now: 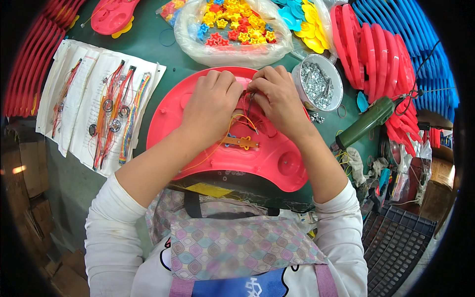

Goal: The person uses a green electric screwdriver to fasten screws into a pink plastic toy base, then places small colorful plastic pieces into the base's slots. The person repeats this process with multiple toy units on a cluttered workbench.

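Wires point(247, 101) trailing over a red plastic shell point(164, 119)

The shell is lying on the green table point(153, 44), directly under both hands. The left hand point(213, 101) is curling its fingers nearly closed; its own knuckles are hiding the tips, so I cannot tell what it is gripping. The right hand point(279, 96), just beside it, is pinching the dark wires between thumb and fingers. Nearer the person, a brown strip point(242, 142) is lying inside the shell. A bowl point(338, 81) is holding screws point(316, 85) near the right hand; a green screwdriver point(366, 121) is lying farther right.
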{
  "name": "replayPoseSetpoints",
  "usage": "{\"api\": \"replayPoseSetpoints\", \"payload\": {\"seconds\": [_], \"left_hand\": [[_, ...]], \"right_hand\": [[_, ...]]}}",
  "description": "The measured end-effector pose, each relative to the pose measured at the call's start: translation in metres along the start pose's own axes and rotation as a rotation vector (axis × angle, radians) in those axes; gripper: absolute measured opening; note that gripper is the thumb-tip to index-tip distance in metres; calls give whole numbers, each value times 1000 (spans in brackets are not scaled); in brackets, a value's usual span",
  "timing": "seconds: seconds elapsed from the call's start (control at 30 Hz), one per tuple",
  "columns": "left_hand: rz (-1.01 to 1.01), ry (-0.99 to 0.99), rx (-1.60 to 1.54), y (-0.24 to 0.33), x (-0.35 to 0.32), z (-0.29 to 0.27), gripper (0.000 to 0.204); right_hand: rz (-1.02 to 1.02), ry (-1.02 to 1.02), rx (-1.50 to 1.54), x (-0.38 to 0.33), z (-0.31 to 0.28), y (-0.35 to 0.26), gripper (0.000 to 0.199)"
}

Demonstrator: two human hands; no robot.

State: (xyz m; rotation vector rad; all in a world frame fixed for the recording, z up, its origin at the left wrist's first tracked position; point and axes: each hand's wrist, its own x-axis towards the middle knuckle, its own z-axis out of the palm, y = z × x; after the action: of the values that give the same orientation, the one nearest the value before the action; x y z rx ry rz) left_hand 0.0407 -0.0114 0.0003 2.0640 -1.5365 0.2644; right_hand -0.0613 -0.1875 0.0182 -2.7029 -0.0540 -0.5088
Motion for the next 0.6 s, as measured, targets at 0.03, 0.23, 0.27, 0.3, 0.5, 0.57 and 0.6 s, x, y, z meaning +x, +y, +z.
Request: {"api": "replayPoseSetpoints", "payload": {"seconds": [0.03, 0.23, 0.27, 0.3, 0.5, 0.57, 0.6], "left_hand": [[-2, 15, 5, -1, 0, 1, 29], [-25, 11, -13, 1, -2, 0, 43], [-26, 14, -20, 2, -2, 1, 43], [-28, 19, -23, 2, -1, 1, 43], [2, -4, -28, 5, 0, -1, 35], [24, -10, -25, 4, 0, 0, 32], [23, -17, -36, 5, 2, -1, 31]], "right_hand": [[0, -13, -4, 1, -3, -2, 17], [-1, -57, 40, 1, 4, -2, 20], [2, -50, 62, 0, 5, -2, 20], [-5, -40, 86, 1, 4, -2, 23], [130, -2, 98, -15, -18, -7, 20], [181, 60, 139, -22, -22, -16, 18], [210, 91, 157, -26, -25, -19, 17]]}}
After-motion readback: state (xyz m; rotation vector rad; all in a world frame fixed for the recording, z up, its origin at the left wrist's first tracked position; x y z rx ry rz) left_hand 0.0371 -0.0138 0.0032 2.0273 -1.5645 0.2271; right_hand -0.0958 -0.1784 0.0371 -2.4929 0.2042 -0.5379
